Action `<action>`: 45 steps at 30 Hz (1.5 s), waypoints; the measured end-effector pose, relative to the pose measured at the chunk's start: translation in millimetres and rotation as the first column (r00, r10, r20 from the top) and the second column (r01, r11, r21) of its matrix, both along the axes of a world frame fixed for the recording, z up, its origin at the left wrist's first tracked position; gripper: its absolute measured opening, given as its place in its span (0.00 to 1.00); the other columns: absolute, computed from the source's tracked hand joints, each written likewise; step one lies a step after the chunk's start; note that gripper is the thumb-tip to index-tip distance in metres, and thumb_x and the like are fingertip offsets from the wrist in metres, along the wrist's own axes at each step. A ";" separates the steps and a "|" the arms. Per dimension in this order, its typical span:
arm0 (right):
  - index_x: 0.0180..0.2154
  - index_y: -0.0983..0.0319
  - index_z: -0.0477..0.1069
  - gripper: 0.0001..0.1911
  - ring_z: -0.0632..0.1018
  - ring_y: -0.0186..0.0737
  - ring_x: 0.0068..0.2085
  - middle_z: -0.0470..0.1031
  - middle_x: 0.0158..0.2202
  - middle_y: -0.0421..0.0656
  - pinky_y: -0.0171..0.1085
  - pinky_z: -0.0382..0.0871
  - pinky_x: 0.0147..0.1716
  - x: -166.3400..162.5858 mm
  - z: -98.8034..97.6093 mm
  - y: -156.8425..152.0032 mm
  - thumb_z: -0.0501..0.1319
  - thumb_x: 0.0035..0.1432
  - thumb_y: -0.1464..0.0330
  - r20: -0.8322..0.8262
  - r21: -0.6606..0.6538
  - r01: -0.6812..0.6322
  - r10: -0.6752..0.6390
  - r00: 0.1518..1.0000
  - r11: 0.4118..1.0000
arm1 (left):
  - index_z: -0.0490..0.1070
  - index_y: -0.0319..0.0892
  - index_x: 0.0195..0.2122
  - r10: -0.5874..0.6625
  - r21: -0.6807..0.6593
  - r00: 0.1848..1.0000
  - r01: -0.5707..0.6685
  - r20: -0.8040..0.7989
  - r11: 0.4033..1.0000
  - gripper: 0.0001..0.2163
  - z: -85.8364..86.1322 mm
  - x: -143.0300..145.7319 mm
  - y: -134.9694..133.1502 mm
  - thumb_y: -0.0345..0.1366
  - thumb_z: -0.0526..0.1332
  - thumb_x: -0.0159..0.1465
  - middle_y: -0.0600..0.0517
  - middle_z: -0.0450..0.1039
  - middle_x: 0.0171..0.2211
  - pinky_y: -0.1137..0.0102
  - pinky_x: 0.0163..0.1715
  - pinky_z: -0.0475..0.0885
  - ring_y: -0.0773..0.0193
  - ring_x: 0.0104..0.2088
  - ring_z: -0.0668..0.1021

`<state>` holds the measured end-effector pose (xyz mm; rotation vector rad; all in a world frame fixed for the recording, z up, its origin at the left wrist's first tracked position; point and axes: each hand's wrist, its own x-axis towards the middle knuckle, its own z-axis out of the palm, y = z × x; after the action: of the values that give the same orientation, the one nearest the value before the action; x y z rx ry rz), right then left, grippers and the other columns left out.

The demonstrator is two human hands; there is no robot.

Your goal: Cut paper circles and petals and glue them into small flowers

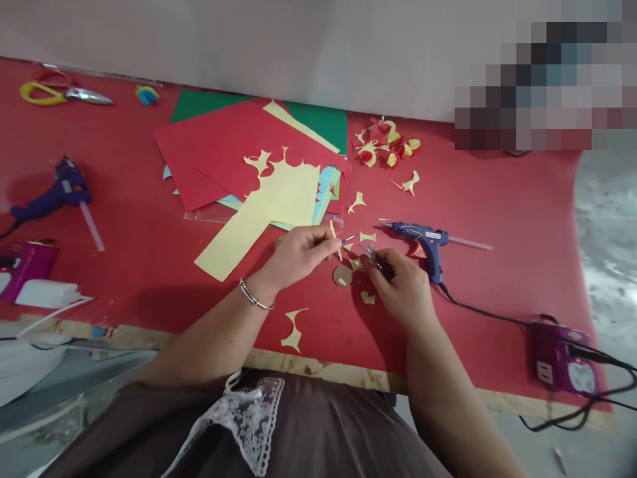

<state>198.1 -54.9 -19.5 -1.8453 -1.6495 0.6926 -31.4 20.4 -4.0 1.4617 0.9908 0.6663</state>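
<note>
Over the red tabletop, my left hand (304, 255) pinches a narrow pale-yellow paper strip (335, 234) at its fingertips. A thin blue-and-white rod (348, 239) pokes out beside the strip from the same fingertips. Close on the right, my right hand (405, 285) is closed around a small metal-tipped tool (371, 253) with dark handles; whether it is scissors or pliers I cannot tell. Its tip is apart from the strip. Between and below the hands lie a round brownish disc (342, 276) and yellow paper scraps (368, 298).
Yellow card (239, 240) lies on red sheets (209, 149) behind my left hand. A blue glue gun (421, 236) is right, another glue gun (54, 191) far left. Yellow-handled scissors (64, 94), red-and-yellow paper pieces (385, 141) and a purple power box (565, 358) surround the work.
</note>
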 end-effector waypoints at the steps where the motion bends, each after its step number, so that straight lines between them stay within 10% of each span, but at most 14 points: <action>1: 0.37 0.59 0.74 0.13 0.75 0.41 0.31 0.77 0.30 0.42 0.39 0.62 0.32 0.4 -1.2 -1.3 0.64 0.68 0.56 0.047 0.002 0.005 -0.006 0.999 1.000 | 0.69 0.43 0.27 -0.031 0.062 0.995 0.037 -0.094 0.997 0.17 3.9 -1.7 -0.4 0.45 0.64 0.71 0.56 0.67 0.24 0.70 0.27 0.64 0.68 0.26 0.68; 6: 0.43 0.58 0.75 0.10 0.79 0.46 0.38 0.81 0.39 0.45 0.38 0.61 0.32 1.2 -0.7 -7.7 0.64 0.68 0.59 0.257 -0.020 0.006 0.000 0.966 1.000 | 0.70 0.42 0.24 -0.195 0.120 0.844 0.290 -0.499 0.950 0.13 25.7 -9.2 -3.9 0.35 0.62 0.68 0.56 0.66 0.20 0.66 0.27 0.56 0.69 0.22 0.65; 15: 0.46 0.60 0.75 0.11 0.78 0.44 0.37 0.79 0.43 0.47 0.36 0.51 0.28 -11.2 16.1 -12.8 0.65 0.71 0.60 0.500 -0.100 0.028 0.025 0.866 0.995 | 0.62 0.43 0.18 -0.297 0.064 0.616 0.494 -0.730 0.867 0.22 30.8 -11.4 -4.9 0.38 0.66 0.68 0.55 0.59 0.16 0.62 0.30 0.53 0.64 0.23 0.65; 23: 0.44 0.61 0.76 0.13 0.78 0.44 0.38 0.79 0.41 0.47 0.38 0.46 0.27 -16.9 24.5 -12.6 0.66 0.71 0.57 0.601 -0.113 0.053 0.026 0.799 0.992 | 0.76 0.46 0.39 0.037 0.182 0.663 0.151 -0.747 0.972 0.01 44.3 -43.9 5.9 0.34 0.67 0.68 0.52 0.79 0.41 0.65 0.38 0.69 0.59 0.41 0.81; 31: 0.43 0.60 0.76 0.12 0.79 0.46 0.40 0.80 0.42 0.47 0.38 0.47 0.28 -15.6 23.8 -13.8 0.66 0.72 0.58 0.613 -0.090 0.040 0.024 0.790 0.995 | 0.72 0.50 0.51 -0.005 0.139 0.596 0.195 -0.803 0.971 0.15 36.7 -51.4 7.4 0.33 0.72 0.65 0.51 0.71 0.53 0.64 0.39 0.72 0.56 0.46 0.81; 40: 0.41 0.60 0.78 0.14 0.79 0.46 0.38 0.80 0.38 0.47 0.39 0.56 0.29 -13.3 13.7 -14.5 0.62 0.74 0.57 0.570 0.178 -0.067 -0.048 0.820 0.982 | 0.64 0.48 0.43 0.024 0.154 0.641 0.148 -0.767 0.977 0.18 28.6 -57.3 14.8 0.36 0.75 0.62 0.52 0.77 0.44 0.64 0.36 0.70 0.54 0.41 0.81; 45: 0.42 0.59 0.79 0.12 0.82 0.43 0.40 0.82 0.37 0.46 0.39 0.70 0.37 -20.3 10.5 -12.9 0.59 0.77 0.63 0.365 0.273 -0.242 0.132 0.922 0.931 | 0.64 0.49 0.41 0.006 0.126 0.768 0.097 -0.641 0.987 0.13 23.1 -59.7 15.3 0.35 0.70 0.65 0.56 0.80 0.34 0.65 0.35 0.70 0.58 0.35 0.81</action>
<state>177.7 -67.8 -9.0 -1.6520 -2.0465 0.1654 -91.1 35.7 19.1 1.9025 1.4425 0.1873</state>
